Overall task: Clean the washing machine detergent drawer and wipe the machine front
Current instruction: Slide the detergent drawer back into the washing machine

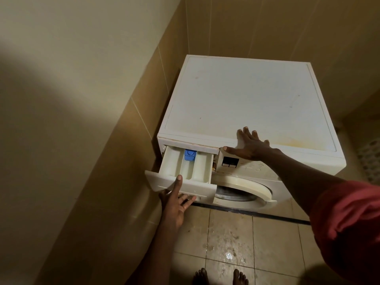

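Head view, near to far. Two bare feet [221, 276] stand on the tiled floor [273, 239], cut off by the lower edge; a wet patch [228, 255] glints on the tiles just ahead of them. A red sleeve [349, 219] fills the lower right corner, and the body behind it is out of view.

The left hand [174, 202] reaches up from below to the drawer [185, 171]. Its grip is clamped on the drawer's front panel: the thumb lies over the panel's top edge, the fingers curl under its lower edge, and their tips are partly hidden there. The drawer stands pulled out of the upper left corner of the machine [246, 103], its long axis running from the machine toward the viewer, front panel nearest. Three compartments show side by side; the middle one carries a blue insert [190, 155] at its far end. The drawer's rear stays hidden inside the slot.

Below and right of the drawer, the round door [246, 192] is seen obliquely, its lower part cut by the viewing angle. The right hand [249, 146] rests flat on the machine's front top edge, fingers spread apart, holding nothing, thumb just above the dark display [230, 161]. Markings on the panel beside the display are too small and blurred to read; no brand can be made out.

The machine's white top shows yellowish stains. Tiled walls [144, 103] close in at left and behind.
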